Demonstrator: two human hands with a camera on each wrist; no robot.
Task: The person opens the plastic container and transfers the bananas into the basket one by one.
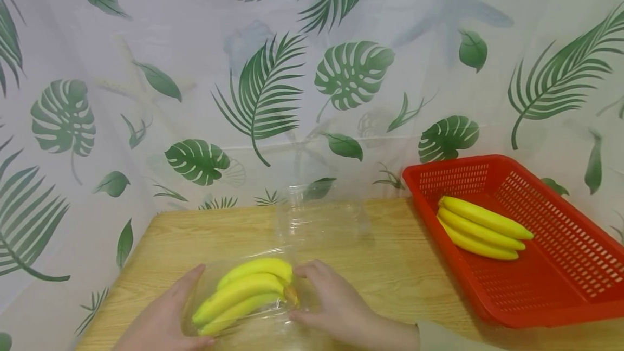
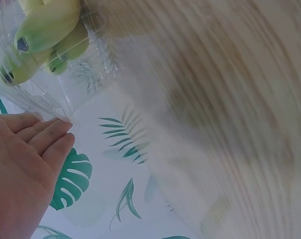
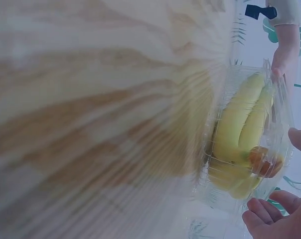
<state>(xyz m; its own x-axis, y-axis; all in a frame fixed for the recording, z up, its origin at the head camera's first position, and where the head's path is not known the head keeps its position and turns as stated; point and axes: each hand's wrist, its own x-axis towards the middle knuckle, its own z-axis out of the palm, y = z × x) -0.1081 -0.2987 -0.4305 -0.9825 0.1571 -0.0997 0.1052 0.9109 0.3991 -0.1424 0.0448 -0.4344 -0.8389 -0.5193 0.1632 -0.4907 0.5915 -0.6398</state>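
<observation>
A clear plastic box (image 1: pixel 265 325) lies near the front of the table with a bunch of yellow bananas (image 1: pixel 246 288) inside. My left hand (image 1: pixel 163 313) holds the box's left end, thumb at the near side and fingers at the far side. At the opposite end, my right hand (image 1: pixel 338 307) grips the box between thumb and fingers, beside the brown stem. In the left wrist view, extended fingers (image 2: pixel 46 137) touch the plastic edge below the greenish banana tips (image 2: pixel 48 30). The right wrist view shows the bananas (image 3: pixel 240 124) through the plastic.
Behind stands another clear plastic container (image 1: pixel 322 221), near the wall. To the right is a red perforated basket (image 1: pixel 536 286) holding another bunch of bananas (image 1: pixel 482 229). A leaf-patterned sheet (image 1: pixel 351 140) covers the wall behind the wooden table (image 1: pixel 390 264).
</observation>
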